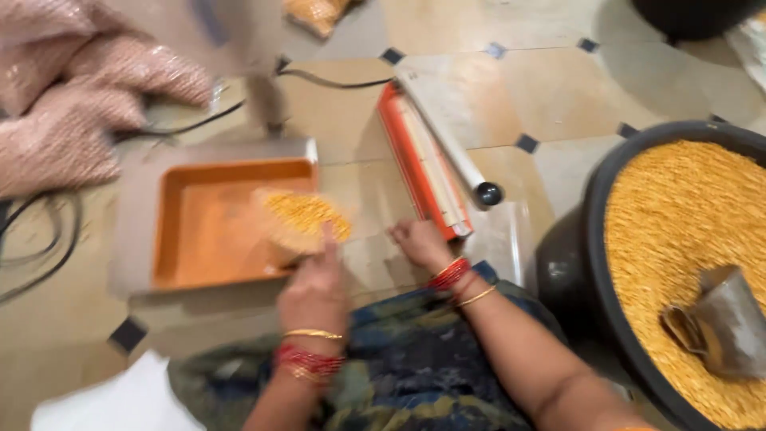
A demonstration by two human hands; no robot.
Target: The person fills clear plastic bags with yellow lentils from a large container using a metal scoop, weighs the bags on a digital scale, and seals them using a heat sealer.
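My left hand (pixel 315 291) grips a small clear bag of yellow split lentils (pixel 305 219) and holds it over the near right corner of an orange tray (pixel 207 231). The tray sits on a flat grey scale platform (pixel 132 239). My right hand (pixel 419 242) rests low by the near end of an orange and white heat sealer (pixel 427 160), fingers curled; motion blur hides whether it holds anything. Both wrists wear red and gold bangles.
A big black tub (pixel 594 239) full of yellow lentils stands at the right, with a metal scoop (pixel 722 319) lying in it. Another person's pink sparkly sleeve (pixel 72 88) is at top left. Black cables (pixel 48 239) trail on the tiled floor. Another lentil bag (pixel 315 12) lies at the top.
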